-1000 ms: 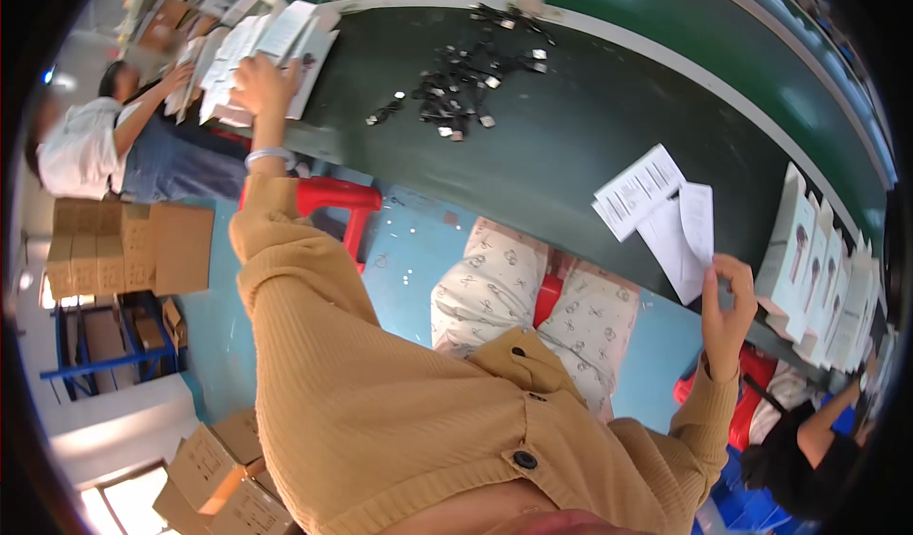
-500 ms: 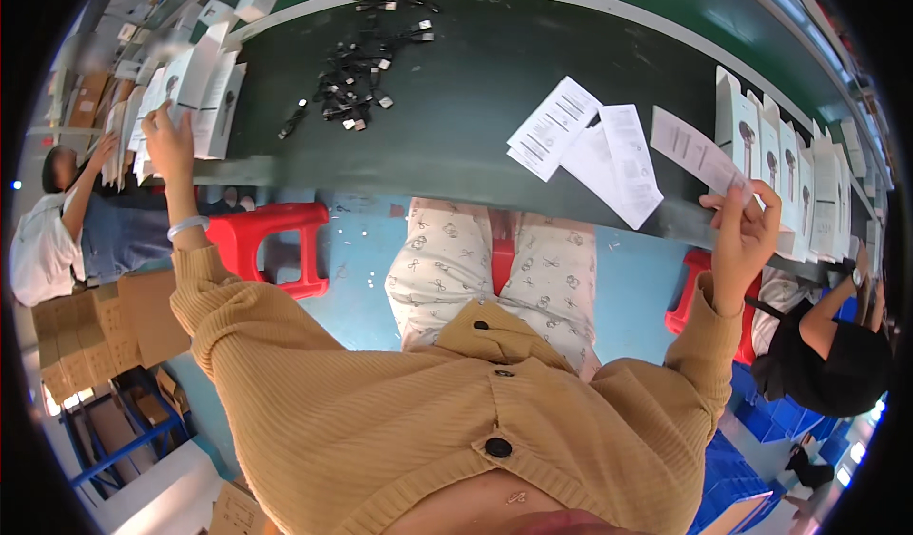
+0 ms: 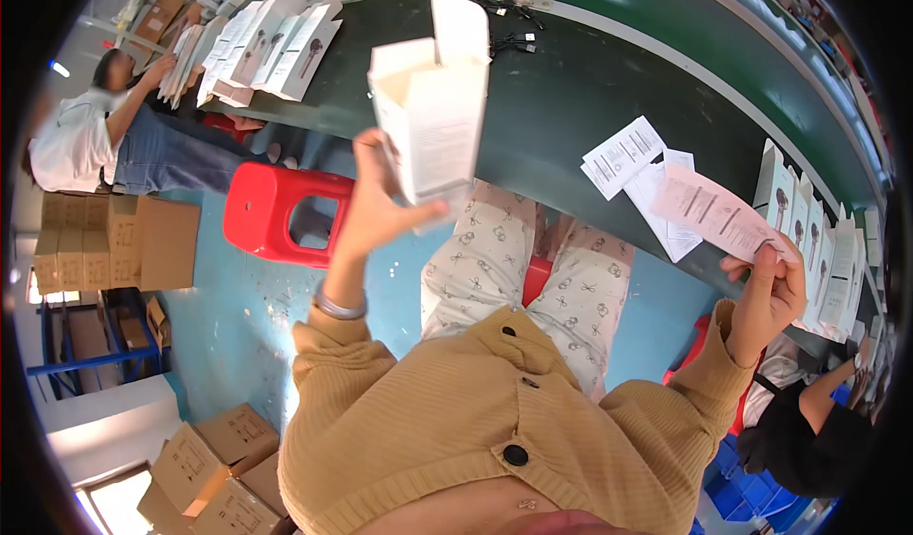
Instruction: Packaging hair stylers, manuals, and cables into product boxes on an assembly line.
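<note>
My left hand [image 3: 373, 202] grips an upright white carton [image 3: 439, 140] above the near edge of the table, thumb across its lower end. The carton's top is open, with one tall flap standing up. On the right, my right hand [image 3: 772, 288] pinches a printed paper leaflet [image 3: 713, 214] by its lower right corner. Below and left of that leaflet, several more leaflets [image 3: 623, 159] lie fanned on the dark table [image 3: 542, 107]. Black cables [image 3: 514, 42] with light plugs lie at the back, partly hidden behind the carton.
White cartons stand in a row [image 3: 302, 55] at the left and another row [image 3: 813, 240] at the right. A red stool [image 3: 276, 212] is on the floor at left. Co-workers sit at both sides. Brown cardboard boxes [image 3: 219, 454] are stacked at lower left.
My left hand has taken a white carton from the left row and brought it rightward to the middle. My right hand still holds the leaflet. The whole view has shifted.
</note>
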A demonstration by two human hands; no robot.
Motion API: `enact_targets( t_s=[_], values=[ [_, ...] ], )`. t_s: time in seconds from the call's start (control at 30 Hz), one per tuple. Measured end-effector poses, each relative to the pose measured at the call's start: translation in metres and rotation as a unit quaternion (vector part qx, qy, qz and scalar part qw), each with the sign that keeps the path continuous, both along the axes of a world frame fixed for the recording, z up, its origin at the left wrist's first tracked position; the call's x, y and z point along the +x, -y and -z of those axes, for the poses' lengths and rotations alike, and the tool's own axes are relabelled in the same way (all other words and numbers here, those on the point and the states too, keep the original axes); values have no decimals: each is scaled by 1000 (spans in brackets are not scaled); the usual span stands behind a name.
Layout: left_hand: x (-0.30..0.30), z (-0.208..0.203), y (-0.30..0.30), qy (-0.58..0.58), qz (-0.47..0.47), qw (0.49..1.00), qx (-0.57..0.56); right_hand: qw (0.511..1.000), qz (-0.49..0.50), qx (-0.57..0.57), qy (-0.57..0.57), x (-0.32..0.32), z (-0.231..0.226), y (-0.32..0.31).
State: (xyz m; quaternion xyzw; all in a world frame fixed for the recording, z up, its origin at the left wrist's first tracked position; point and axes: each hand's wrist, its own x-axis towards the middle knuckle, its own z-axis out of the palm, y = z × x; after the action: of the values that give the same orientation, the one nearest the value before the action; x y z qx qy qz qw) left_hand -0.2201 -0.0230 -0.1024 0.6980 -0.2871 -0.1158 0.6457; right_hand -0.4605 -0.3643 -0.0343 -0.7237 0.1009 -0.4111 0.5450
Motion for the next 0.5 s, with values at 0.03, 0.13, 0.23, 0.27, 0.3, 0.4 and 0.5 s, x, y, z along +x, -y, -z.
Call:
enact_targets(
  t_s=[0.03,0.13,0.23,0.27,0.3,0.4,0.5],
  values=[
    [-18,-2,12,-94,23,995,-25,1000,-17,11,11,3,-7,-7],
    [-49,8,31,4,26,998,53,997,-44,-43,39,16,-27,-28],
    [-69,3,46,24,50,992,111,992,-23,-127,6,23,-49,-37],
    [-73,4,49,56,31,988,139,991,-26,-128,-10,28,-58,-43],
    [-76,6,51,88,12,982,167,991,-22,-129,-14,31,-61,-43],
    [-82,21,55,238,-27,958,158,947,-65,-292,-120,39,-74,-48],
    [-91,25,57,242,-75,952,172,914,-121,-367,-126,52,-70,-46]
  ],
)
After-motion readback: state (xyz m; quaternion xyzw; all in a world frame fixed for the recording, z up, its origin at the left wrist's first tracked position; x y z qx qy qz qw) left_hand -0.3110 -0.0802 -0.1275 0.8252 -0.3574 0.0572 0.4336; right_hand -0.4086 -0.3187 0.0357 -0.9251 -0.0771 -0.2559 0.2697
